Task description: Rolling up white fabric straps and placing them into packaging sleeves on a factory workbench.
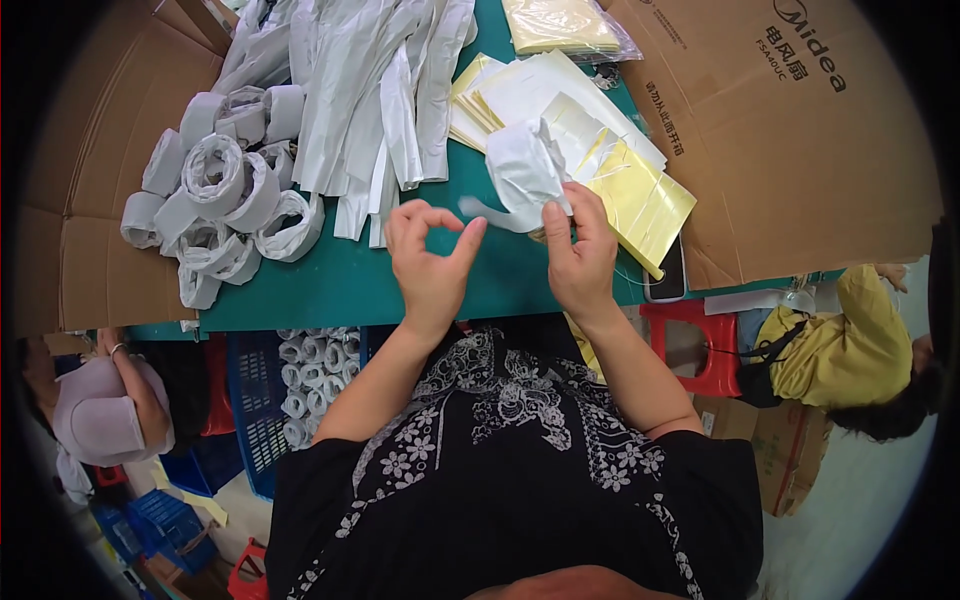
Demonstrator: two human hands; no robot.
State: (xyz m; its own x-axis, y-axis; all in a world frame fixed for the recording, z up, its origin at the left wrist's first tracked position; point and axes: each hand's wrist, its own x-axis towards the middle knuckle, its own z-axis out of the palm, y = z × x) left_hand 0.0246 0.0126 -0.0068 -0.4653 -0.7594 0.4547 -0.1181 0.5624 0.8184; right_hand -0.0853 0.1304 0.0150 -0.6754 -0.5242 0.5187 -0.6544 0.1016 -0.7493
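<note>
A white rolled strip (pixel 525 170), shaped like a wide ring, is gripped between the thumb and fingers of my right hand (pixel 580 250) above the table. Its loose tail, blurred at the tip, reaches left toward my left hand (pixel 435 255). That hand has curled fingers, with thumb and forefinger meeting in a pinch. The tail's tip shows just above the thumb; whatever the pinch holds, if anything, I cannot make out. Under and behind the roll lie white sheets (pixel 620 120) and yellow sheets (pixel 645 195).
Finished-looking white rolls (pixel 213 175) are piled left on the green table (pixel 350 290), beside long flat white strips (pixel 345 90). Cardboard (pixel 790 160) stands at both sides. A phone (pixel 667 275) lies by the front edge. Below is a blue crate (pixel 255 390) of rolls. Two other people sit nearby.
</note>
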